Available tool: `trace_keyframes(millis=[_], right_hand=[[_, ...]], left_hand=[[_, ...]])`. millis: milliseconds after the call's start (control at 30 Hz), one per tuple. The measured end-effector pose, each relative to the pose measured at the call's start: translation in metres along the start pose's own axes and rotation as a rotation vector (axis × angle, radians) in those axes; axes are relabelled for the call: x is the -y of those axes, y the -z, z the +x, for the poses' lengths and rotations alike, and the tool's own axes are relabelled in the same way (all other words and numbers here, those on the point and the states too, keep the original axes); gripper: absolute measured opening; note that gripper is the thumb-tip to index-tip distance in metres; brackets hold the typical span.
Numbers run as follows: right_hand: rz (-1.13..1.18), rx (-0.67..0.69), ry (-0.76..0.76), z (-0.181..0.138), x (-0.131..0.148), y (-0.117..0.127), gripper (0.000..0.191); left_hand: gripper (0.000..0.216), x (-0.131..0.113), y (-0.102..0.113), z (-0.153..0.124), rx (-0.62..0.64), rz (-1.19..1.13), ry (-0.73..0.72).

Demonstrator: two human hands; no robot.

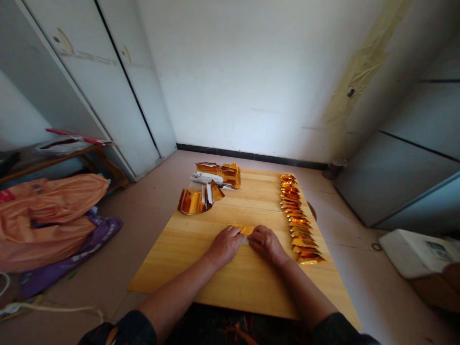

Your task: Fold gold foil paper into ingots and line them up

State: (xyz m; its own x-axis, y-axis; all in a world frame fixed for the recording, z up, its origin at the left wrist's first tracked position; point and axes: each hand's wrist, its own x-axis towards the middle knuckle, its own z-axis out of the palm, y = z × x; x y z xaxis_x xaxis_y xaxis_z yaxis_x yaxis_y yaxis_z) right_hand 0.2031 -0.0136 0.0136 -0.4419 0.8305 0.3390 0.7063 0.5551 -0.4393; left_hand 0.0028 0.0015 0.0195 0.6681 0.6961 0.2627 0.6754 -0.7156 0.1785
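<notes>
Between my two hands, at the middle of the wooden table, lies a sheet of gold foil paper (pixel 241 229) with a pale strip showing along its near side. My left hand (pixel 225 244) has its fingers closed on the sheet's left end. At the right end my right hand (pixel 266 243) grips it too, fingers bent over the edge. Down the table's right side runs a row of folded gold foil pieces (pixel 300 223), several of them overlapping. Loose gold sheets (pixel 194 200) stand curled at the left, with a stack of gold paper (pixel 232 176) behind them.
The wooden table (pixel 172 261) stands on a tiled floor before a white wall. White wrapped bundles (pixel 207 177) lie by the stack. Orange and purple bags (pixel 72 249) fill the left, under a bench. A white box (pixel 417 251) sits right, near a grey cabinet (pixel 402 158).
</notes>
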Motion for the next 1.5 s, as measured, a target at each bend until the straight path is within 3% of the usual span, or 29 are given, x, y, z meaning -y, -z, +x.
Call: trace_keyframes(millis=[167, 367, 633, 967, 1167, 1500], right_hand=[[-0.018, -0.038, -0.005, 0.006, 0.002, -0.005, 0.015], [0.137, 0.026, -0.051, 0.006, 0.004, 0.007, 0.013], [0.128, 0.040, -0.045, -0.002, 0.000, 0.011, 0.015], [0.170, 0.042, -0.004, 0.001, -0.008, 0.008, 0.019], [0.222, 0.089, -0.081, 0.008, -0.009, 0.009, 0.016], [0.020, 0.172, -0.302, 0.026, 0.009, 0.013, 0.005]], left_hand=[[0.010, -0.012, 0.005, 0.002, 0.011, 0.028, 0.066], [0.013, -0.023, 0.006, 0.003, 0.025, 0.108, 0.160], [0.017, -0.022, 0.005, -0.005, -0.069, 0.085, 0.113], [0.019, -0.017, -0.001, -0.010, -0.073, 0.044, 0.081], [0.022, -0.012, 0.000, -0.014, -0.081, 0.005, 0.033], [0.019, -0.010, 0.003, -0.014, -0.066, -0.014, 0.004]])
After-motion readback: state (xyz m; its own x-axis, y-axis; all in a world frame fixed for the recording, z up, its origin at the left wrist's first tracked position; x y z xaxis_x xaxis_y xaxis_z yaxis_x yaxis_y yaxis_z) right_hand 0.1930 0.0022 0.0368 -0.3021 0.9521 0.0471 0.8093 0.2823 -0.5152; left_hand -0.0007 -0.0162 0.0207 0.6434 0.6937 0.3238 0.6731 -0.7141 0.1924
